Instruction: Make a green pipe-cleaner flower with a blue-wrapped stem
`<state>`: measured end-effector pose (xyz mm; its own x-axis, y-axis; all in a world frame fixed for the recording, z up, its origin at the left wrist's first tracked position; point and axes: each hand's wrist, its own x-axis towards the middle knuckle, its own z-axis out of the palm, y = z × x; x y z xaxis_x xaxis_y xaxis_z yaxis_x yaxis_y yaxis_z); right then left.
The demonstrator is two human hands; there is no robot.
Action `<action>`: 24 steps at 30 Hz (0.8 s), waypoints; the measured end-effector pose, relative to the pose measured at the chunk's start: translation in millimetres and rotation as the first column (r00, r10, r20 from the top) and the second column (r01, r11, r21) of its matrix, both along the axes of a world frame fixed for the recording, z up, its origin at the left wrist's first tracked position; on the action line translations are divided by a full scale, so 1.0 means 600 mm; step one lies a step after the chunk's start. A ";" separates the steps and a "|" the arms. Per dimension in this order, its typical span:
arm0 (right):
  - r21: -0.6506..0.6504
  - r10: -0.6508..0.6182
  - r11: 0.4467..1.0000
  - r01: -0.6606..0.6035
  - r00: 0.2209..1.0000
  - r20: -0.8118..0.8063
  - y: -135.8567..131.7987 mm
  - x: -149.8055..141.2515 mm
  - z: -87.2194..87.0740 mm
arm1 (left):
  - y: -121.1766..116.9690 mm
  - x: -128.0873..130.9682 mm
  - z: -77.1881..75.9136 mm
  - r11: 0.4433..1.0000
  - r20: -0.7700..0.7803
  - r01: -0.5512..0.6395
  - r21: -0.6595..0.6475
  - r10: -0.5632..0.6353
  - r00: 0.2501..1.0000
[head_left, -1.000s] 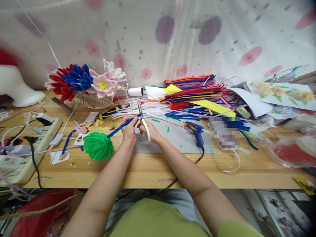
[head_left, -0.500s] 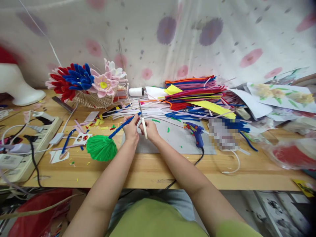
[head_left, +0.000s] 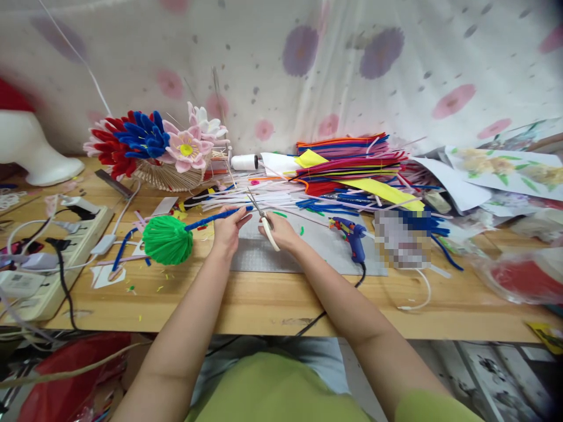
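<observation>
My left hand is closed around a blue fuzzy stem. At the stem's left end is a round, ribbed green pompom-like head, held over the table. White-handled scissors are in my right hand, its fingers closed on the handles. The scissor blades point up and left, close to the stem's free right tip; whether they touch it I cannot tell. Beneath both hands lies a grey mat with small green clippings on it.
A blue glue gun lies right of my hands, its cord running to the table's front edge. Bundles of coloured pipe cleaners are heaped behind. Fuzzy flowers stand back left, with a power strip at the left.
The green head has swung left and up, and the stem lies flatter. The scissors have moved slightly right and tilted, so their blades now lean left.
</observation>
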<state>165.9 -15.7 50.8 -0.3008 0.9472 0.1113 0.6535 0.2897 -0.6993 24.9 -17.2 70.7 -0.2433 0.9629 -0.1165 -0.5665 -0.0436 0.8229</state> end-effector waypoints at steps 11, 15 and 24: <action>0.114 0.051 0.992 -0.052 0.999 0.012 -0.007 -0.007 0.003 | -0.007 -0.009 -0.007 0.989 0.069 0.140 -0.038 -0.137 0.988; 0.147 0.073 0.986 -0.077 0.997 0.035 -0.005 0.001 0.006 | -0.009 -0.012 -0.007 0.983 0.080 0.178 -0.052 -0.173 0.982; 0.239 0.052 0.968 -0.079 0.992 0.114 -0.004 0.003 0.011 | -0.010 -0.011 -0.010 0.976 0.038 0.218 -0.019 -0.218 0.975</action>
